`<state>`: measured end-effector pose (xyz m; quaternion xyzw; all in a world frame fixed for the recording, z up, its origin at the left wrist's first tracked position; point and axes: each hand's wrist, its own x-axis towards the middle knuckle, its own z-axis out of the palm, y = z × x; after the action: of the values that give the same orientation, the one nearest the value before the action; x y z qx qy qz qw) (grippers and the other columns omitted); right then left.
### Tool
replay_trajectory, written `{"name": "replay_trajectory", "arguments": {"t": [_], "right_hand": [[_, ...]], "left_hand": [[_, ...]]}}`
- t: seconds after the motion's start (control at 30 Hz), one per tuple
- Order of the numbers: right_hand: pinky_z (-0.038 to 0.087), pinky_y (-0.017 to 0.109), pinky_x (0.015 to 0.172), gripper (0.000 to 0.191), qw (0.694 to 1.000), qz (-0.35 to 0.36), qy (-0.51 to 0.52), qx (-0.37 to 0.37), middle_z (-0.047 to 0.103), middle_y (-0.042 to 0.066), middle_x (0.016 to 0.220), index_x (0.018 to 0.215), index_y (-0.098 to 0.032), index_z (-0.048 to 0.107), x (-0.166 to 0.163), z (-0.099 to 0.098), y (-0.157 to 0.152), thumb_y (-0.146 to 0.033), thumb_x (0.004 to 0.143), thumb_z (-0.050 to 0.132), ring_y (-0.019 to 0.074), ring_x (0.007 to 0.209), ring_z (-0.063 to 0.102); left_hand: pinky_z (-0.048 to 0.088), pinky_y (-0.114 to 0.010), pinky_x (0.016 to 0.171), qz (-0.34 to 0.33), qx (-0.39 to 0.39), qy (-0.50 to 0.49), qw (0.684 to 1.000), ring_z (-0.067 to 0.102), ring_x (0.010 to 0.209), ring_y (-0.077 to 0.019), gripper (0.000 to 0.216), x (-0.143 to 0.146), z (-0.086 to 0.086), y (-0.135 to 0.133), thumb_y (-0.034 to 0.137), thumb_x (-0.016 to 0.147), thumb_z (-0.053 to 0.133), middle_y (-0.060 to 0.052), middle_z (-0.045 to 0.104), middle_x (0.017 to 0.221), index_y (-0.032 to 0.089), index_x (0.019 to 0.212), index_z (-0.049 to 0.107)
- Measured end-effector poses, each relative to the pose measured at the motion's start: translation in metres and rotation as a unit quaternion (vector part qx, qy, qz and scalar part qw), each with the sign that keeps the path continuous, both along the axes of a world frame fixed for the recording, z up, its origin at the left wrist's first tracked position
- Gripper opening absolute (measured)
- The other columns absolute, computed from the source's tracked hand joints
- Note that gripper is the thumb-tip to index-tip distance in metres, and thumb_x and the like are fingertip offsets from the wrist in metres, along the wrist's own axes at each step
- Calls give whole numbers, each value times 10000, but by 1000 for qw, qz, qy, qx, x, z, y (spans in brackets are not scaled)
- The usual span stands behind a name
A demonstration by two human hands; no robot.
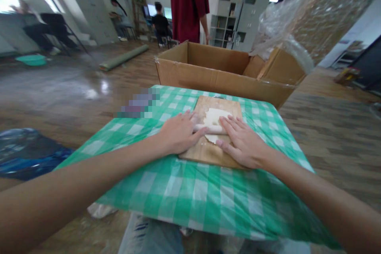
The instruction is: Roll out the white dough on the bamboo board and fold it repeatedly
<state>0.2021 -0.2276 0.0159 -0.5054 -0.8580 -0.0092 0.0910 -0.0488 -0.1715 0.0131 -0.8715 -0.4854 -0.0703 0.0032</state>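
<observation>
A pale rolling pin (214, 129) lies crosswise over a thin, ragged-edged sheet of white dough (217, 115). The dough rests on a wooden cutting board (208, 158). My left hand (180, 133) presses down at the pin's left end, fingers stretched forward and thumb pointing right along it. Over the right end lies my right hand (241, 141), flat, with its fingers extended and its thumb spread toward the dough's near edge. Both pin ends are partly hidden under the hands. Neither hand is wrapped round the pin.
Under the board is a table with a green-and-white checked cover (184, 182). Beyond its far edge stands a large cardboard box (214, 77), with plastic wrap (297, 12) at right. A person in dark red (189, 8) stands behind the box. A plastic bag (29, 151) lies at left.
</observation>
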Motion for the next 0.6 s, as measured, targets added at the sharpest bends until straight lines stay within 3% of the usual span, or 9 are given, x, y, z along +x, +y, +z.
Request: {"name": "replay_trajectory", "arguments": {"t": [0.1, 0.23, 0.4, 0.5, 0.6], "right_hand": [[219, 547, 1303, 876, 1000, -16, -2, -1, 356, 194, 1688, 1625, -52, 384, 1, -1, 33, -692, 1072, 154, 346, 1597, 262], [217, 560, 1292, 788, 999, 2, -28, 30, 433, 132, 1666, 1595, -128, 463, 6, -6, 82, -594, 1098, 67, 332, 1597, 271], [364, 503, 1227, 720, 1000, -12, 6, 5, 570, 67, 1570, 1479, -235, 599, 10, -6, 131, -553, 1109, 69, 303, 1485, 468], [427, 504, 1176, 742, 999, -36, 26, -19, 606, 102, 1527, 1459, -218, 609, 10, -3, 142, -585, 1105, 69, 308, 1422, 537], [419, 497, 1183, 720, 1000, -23, 17, -1, 649, 101, 1475, 1400, -218, 652, 9, -4, 135, -556, 1114, 84, 294, 1400, 559]], "left_hand": [[485, -523, 1026, 34, -27, -13, 999, 604, 1330, -417, 893, 6, 1, 25, 764, 1019, 162, -203, 493, 1608, 147, 1630, 372], [447, -504, 1063, 35, -19, -41, 998, 561, 1384, -405, 869, 11, -5, 66, 765, 1020, 182, -192, 500, 1605, 181, 1646, 331], [436, -441, 1084, 17, -31, -49, 998, 575, 1368, -369, 842, 18, -8, 112, 745, 1020, 243, -211, 578, 1516, 136, 1575, 420], [443, -434, 1074, 8, -38, -32, 999, 607, 1315, -350, 695, 20, -6, 121, 635, 1056, 257, -197, 631, 1435, 145, 1455, 546], [452, -473, 1052, 12, -33, -20, 999, 602, 1300, -368, 662, 18, -4, 109, 619, 1066, 250, -193, 635, 1412, 166, 1426, 571]]}}
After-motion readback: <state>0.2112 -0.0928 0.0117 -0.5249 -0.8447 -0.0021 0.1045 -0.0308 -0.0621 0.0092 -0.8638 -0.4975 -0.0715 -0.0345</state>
